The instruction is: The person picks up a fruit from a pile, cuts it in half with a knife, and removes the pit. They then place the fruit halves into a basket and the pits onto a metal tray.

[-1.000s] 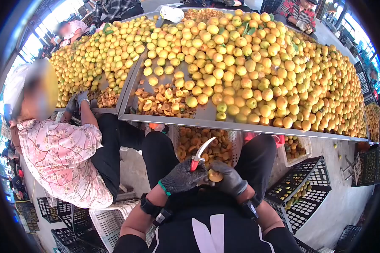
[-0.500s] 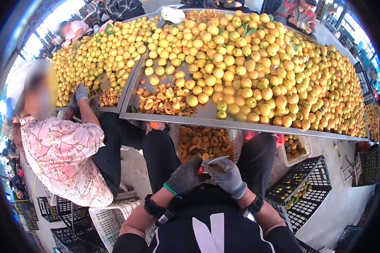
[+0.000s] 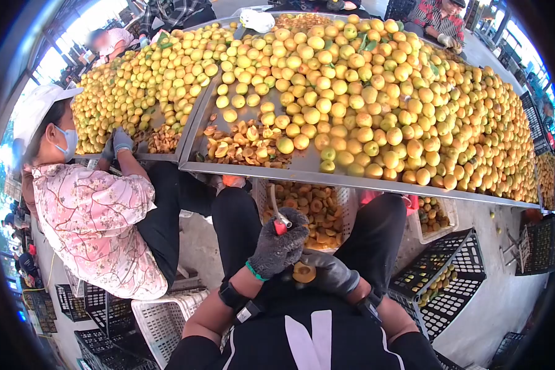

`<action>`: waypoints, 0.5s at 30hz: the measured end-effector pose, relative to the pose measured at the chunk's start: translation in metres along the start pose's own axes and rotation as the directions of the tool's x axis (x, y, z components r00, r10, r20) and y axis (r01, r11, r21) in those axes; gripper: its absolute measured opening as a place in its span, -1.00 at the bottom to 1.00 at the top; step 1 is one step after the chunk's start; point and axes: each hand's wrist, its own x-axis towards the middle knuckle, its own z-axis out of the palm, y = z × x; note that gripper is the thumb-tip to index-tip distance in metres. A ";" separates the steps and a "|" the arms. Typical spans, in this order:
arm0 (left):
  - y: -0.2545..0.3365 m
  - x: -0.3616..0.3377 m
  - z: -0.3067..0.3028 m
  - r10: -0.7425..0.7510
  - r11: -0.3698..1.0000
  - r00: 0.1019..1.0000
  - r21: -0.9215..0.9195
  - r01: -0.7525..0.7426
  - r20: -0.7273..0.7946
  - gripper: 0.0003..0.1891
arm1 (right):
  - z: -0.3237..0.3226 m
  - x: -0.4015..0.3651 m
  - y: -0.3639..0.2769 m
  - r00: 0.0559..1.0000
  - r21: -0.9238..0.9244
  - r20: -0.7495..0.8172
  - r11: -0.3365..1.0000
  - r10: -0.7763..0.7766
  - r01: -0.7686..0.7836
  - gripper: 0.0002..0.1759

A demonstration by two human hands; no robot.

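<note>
My left hand, in a dark knitted glove, is closed around a small red-handled knife. Its thin curved blade points up and away from me. Just below and to the right, my right hand, in a grey coated glove, holds an apricot half with its cut face showing. The right fingers are partly hidden behind the fruit and the left hand. Both hands are above my lap, in front of a white crate of apricot halves between my knees.
A metal table heaped with whole apricots spans the front, with cut pieces near its edge. A co-worker in a pink floral shirt sits at my left. Black crates stand at right, a white basket at lower left.
The knife has swung from lying across toward the right hand to pointing upward. My left hand has risen; my right hand has lowered and turned, and the apricot half now shows.
</note>
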 end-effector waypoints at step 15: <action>-0.005 0.023 0.004 0.321 0.930 0.931 -0.129 -0.345 -0.176 -0.81 | 0.012 0.005 -0.002 0.913 -0.133 -0.205 0.934 -0.353 0.331 -0.83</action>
